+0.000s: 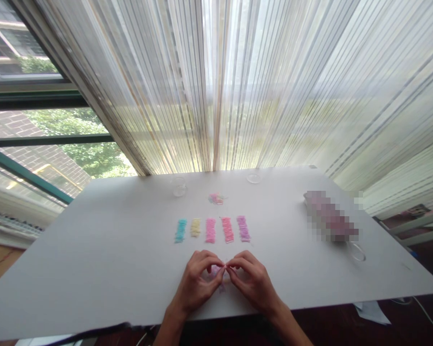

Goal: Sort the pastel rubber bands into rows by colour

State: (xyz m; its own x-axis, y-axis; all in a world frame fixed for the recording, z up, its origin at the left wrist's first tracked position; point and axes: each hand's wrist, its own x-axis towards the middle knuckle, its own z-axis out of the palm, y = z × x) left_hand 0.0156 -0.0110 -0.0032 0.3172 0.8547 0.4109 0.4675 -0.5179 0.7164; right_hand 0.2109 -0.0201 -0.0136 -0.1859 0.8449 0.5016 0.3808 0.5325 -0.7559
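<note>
Near the front edge of the white table [130, 269], my left hand [198, 278] and my right hand [254, 278] meet fingertip to fingertip. Each is closed in a pinch; whatever lies between the fingertips is too small to make out. Under and between them is a small pile of pink and purple pieces [222, 287], partly hidden by my fingers. Beyond my hands, small pieces lie in separate rows: blue [181, 231], yellow [195, 228], pink [210, 230], deeper pink [227, 229] and purple [243, 228]. Farther back sits a mixed-colour pile [216, 198].
A clear round container [179, 187] stands at the back left, and a clear round lid or dish [253, 179] at the back centre. To the right lies a blurred-out pinkish object [330, 216] with a clear ring-shaped item [356, 251] beside it. String curtains [216, 86] hang behind the table.
</note>
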